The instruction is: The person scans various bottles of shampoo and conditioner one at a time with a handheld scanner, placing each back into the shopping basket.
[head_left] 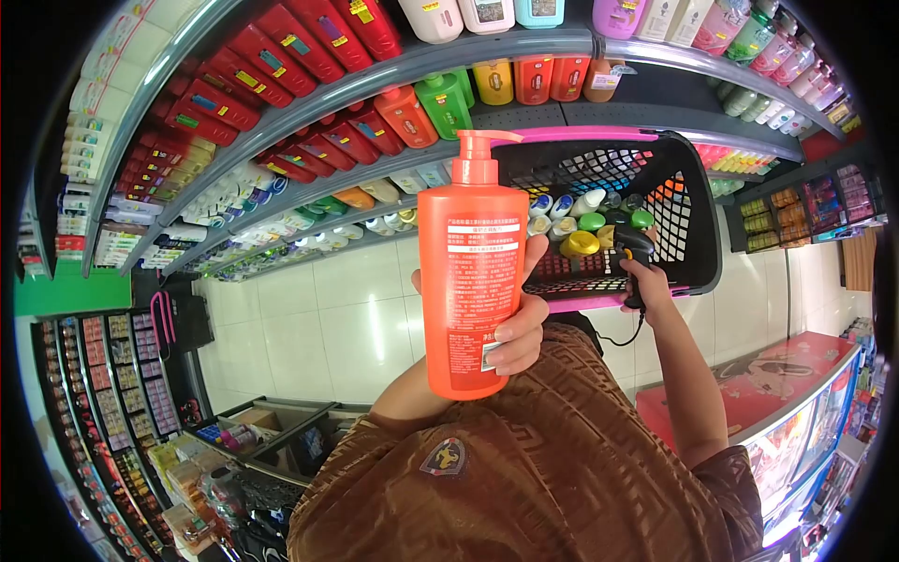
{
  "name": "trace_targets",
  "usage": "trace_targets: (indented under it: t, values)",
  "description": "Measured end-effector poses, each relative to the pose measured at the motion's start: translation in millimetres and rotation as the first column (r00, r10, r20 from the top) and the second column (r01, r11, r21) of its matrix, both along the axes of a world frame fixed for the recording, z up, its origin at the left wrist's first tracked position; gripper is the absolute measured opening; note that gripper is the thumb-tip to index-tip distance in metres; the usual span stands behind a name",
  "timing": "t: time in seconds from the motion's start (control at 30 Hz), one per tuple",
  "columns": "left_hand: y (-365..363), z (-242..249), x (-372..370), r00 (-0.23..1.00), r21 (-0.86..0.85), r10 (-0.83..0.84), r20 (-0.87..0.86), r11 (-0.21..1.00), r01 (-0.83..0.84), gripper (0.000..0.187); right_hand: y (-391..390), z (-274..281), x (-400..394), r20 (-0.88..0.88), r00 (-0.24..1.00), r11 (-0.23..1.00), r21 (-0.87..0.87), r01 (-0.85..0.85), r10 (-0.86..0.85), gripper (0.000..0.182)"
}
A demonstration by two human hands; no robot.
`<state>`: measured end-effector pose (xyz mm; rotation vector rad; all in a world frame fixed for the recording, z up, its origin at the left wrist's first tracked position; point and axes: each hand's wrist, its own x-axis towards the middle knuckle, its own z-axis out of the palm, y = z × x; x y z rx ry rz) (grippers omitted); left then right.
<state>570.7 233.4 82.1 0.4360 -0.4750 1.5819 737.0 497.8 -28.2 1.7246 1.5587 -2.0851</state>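
My left hand (521, 335) is wrapped round an orange-red pump bottle (468, 290), held upright close in front of me. Its back label of printed text faces me, with a small white patch by my fingertips. On the right, my right hand (648, 284) grips a black and yellow handheld barcode scanner (634, 245) by its handle, and a black cord hangs from it. Beyond the scanner is a black shopping basket (698, 206) with a pink rim. Several bottles with white, green and yellow caps (565, 220) stand in it, partly hidden by the scanner.
Curved-looking store shelves (524, 45) run across the front, with red bottles (281, 56), a green bottle (444, 105) and other bottles. A red-topped display case (749, 375) stands at right. Racks of small packs (112, 375) and a counter with goods (253, 436) are at left.
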Motion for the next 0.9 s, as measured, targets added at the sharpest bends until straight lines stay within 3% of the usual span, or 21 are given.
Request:
trace_targets:
  t: [0.07,0.17,0.27,0.6,0.67,0.8,0.87,0.9]
  values:
    - [-0.3,3.6,0.1,1.000,-0.065,-0.002,-0.017,0.998,0.001,0.113,0.5,0.2,-0.5,0.002,1.000,1.000,0.001,-0.003,0.003,0.034]
    - [-0.8,2.8,0.1,1.000,-0.071,-0.006,-0.018,0.997,0.005,0.113,-0.4,0.3,0.0,-0.004,1.000,1.000,0.004,-0.004,0.004,0.034]
    - [0.3,-4.4,-0.6,1.000,-0.001,-0.012,0.005,1.000,0.012,0.125,-1.8,0.5,-0.5,0.006,1.000,1.000,0.012,-0.006,0.005,0.033]
    - [10.0,-7.6,-2.3,0.999,-0.006,-0.028,0.022,1.000,0.028,0.125,-1.7,2.1,-2.9,0.012,1.000,1.000,0.007,-0.001,0.001,0.036]
    - [16.3,-10.5,-2.6,0.999,0.075,-0.030,0.022,0.997,0.028,0.125,-0.6,2.0,-2.2,0.009,1.000,1.000,0.001,0.000,0.000,0.037]
    - [17.0,-3.5,-3.5,0.999,0.012,-0.028,0.023,1.000,0.028,0.125,-0.5,0.8,-2.3,0.008,1.000,1.000,-0.010,-0.002,0.002,0.037]
    - [20.7,-4.3,-2.0,0.999,-0.024,-0.035,0.036,0.999,0.036,0.107,-0.2,2.1,-3.5,0.015,1.000,1.000,-0.013,0.005,-0.005,0.037]
    - [21.9,-1.6,-2.4,0.999,-0.025,-0.036,0.037,0.999,0.037,0.107,0.3,2.3,-3.9,-0.002,1.000,1.000,-0.023,0.009,-0.009,0.036]
